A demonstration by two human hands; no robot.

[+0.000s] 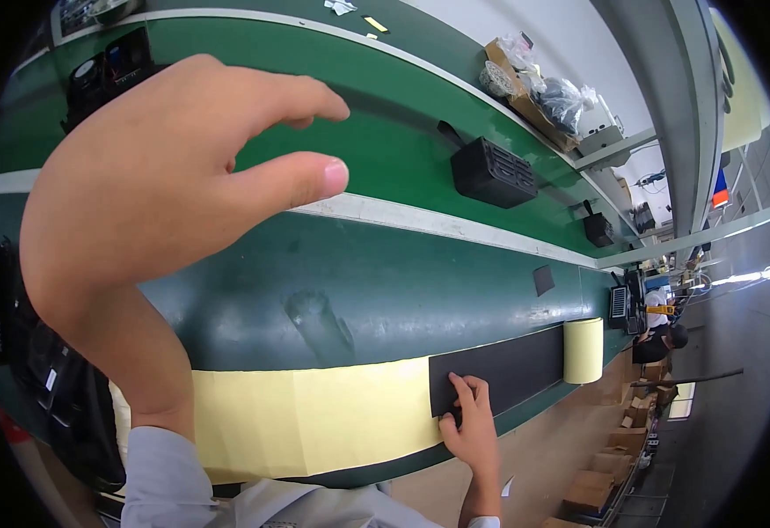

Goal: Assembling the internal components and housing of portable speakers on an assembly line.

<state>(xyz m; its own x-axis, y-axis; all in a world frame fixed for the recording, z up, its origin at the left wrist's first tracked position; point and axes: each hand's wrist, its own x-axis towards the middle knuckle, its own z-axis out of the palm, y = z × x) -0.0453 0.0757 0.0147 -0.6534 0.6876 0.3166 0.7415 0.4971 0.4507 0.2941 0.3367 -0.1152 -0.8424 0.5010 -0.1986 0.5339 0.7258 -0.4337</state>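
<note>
Extending rightward from right hand (474, 428) | black strip (524, 368) | to yellow roll (583, 352)

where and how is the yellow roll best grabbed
Probably at mid-length on the yellow roll, around its curved body, coming from above and right: it appears to lie on its side, its upper surface is uncovered, and the black strip meets it on the left.

Looks like a factory workshop: green conveyor belt (385, 167) carries black speaker-like units (495, 172), workbench (420, 273) runs along its near side, carton (534, 114) of plastic bags (562, 106) sits behind it, another person (649, 352) and cardboard boxes (589, 488) show toward its far end.
</note>
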